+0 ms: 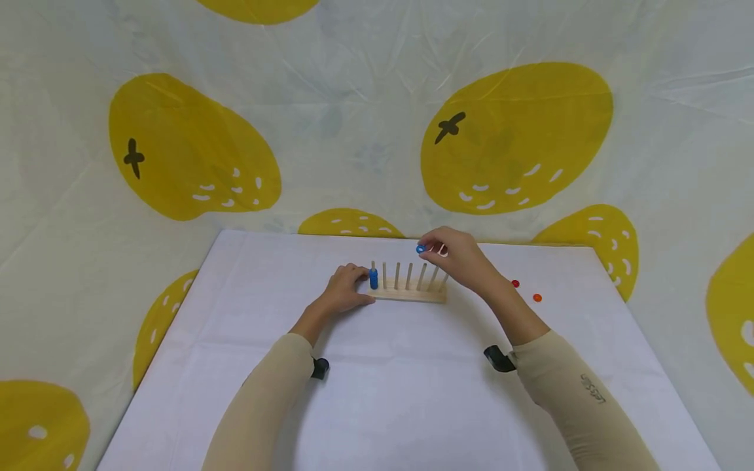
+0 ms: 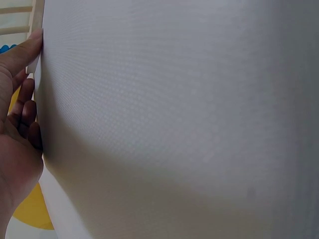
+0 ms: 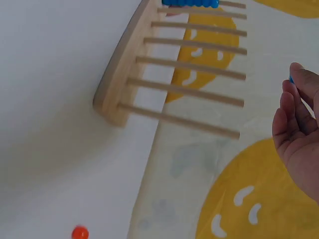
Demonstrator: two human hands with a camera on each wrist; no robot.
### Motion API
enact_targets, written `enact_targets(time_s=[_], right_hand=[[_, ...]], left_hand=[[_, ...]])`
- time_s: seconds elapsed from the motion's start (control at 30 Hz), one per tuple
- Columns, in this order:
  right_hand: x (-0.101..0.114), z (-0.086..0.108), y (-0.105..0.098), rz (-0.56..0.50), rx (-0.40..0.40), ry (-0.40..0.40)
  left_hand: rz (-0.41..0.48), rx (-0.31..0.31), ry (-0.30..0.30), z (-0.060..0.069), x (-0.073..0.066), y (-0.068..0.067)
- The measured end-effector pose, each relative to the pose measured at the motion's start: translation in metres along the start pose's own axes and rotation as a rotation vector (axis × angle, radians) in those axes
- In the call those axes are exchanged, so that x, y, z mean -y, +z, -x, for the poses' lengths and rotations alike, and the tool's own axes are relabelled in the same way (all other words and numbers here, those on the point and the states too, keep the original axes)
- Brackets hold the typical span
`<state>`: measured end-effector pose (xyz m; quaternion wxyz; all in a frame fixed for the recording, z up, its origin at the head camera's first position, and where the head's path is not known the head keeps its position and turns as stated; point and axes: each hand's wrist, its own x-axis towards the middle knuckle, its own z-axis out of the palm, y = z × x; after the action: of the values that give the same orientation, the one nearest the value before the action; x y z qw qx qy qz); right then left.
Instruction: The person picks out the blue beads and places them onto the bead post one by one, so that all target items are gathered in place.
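Note:
A wooden peg rack (image 1: 408, 296) with several upright pegs stands on the table. Its leftmost peg carries a stack of blue rings (image 1: 374, 279), and the other pegs are bare. My left hand (image 1: 344, 288) grips the rack's left end, with the thumb (image 2: 30, 48) against the front edge of the base and fingers at the back. Above the right half of the rack, my right hand (image 1: 456, 256) pinches a blue ring (image 1: 421, 248) between thumb and fingertips. In the right wrist view this ring is mostly hidden by the fingers.
A red ring (image 1: 515, 283) and an orange ring (image 1: 537, 297) lie on the white tabletop (image 1: 406, 392) right of the rack. A cloth printed with yellow fruit (image 1: 518, 137) hangs behind the table's back edge.

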<state>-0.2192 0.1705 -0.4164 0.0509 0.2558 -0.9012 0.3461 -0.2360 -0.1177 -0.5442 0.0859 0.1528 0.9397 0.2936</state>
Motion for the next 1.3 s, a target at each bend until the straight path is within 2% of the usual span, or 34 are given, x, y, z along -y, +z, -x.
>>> enact_targets(time_s=[0.23, 0.37, 0.63, 0.93, 1.3], right_hand=[[0.013, -0.016, 0.024, -0.016, 0.048, -0.008], [0.017, -0.025, 0.037, -0.023, 0.056, -0.038], [0.022, -0.04, 0.058, -0.037, 0.108, -0.039], [0.027, -0.045, 0.07, -0.019, 0.155, -0.039], [0.028, -0.047, 0.074, 0.011, 0.166, -0.048]], left_hand=[[-0.008, 0.014, -0.008, -0.001, 0.001, 0.0], [-0.016, 0.008, 0.008, -0.002, 0.002, -0.001], [-0.014, 0.007, 0.02, -0.002, 0.002, -0.001], [-0.005, 0.019, 0.021, -0.002, 0.001, -0.003], [-0.003, 0.018, 0.025, -0.001, 0.0, -0.004]])
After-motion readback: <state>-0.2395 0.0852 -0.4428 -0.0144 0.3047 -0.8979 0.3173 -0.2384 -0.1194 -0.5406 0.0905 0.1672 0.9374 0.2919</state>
